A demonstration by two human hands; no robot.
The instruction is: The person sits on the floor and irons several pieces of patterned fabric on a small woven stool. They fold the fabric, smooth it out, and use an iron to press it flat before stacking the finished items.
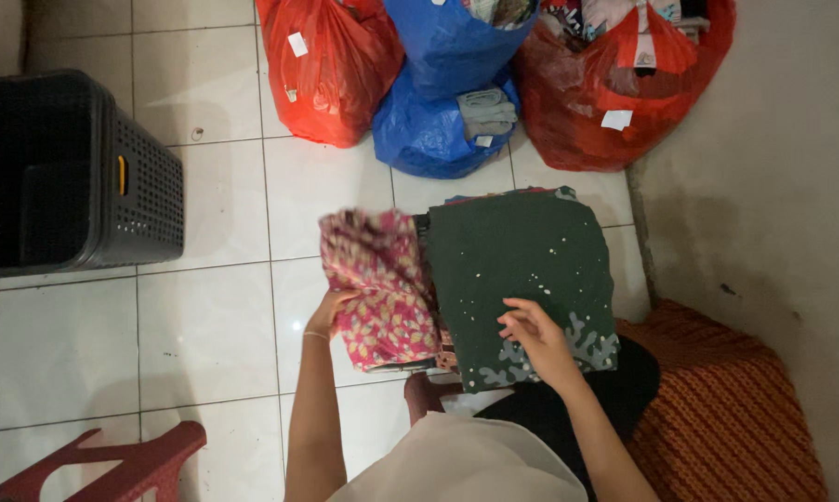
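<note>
On the tiled floor, two folded cloths (521, 270), four bags (331, 70), one basket (145, 200).

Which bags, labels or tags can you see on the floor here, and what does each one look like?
Left red bag: bulging plastic sack at top, with a small white tag.
Upper blue bag: open plastic sack, clothes inside.
Lower blue bag: rounded, folded grey cloth poking out, small white tag.
Right red bag: wide, see-through red plastic, stuffed with clothes, white square label.
No signs or screens.
</note>
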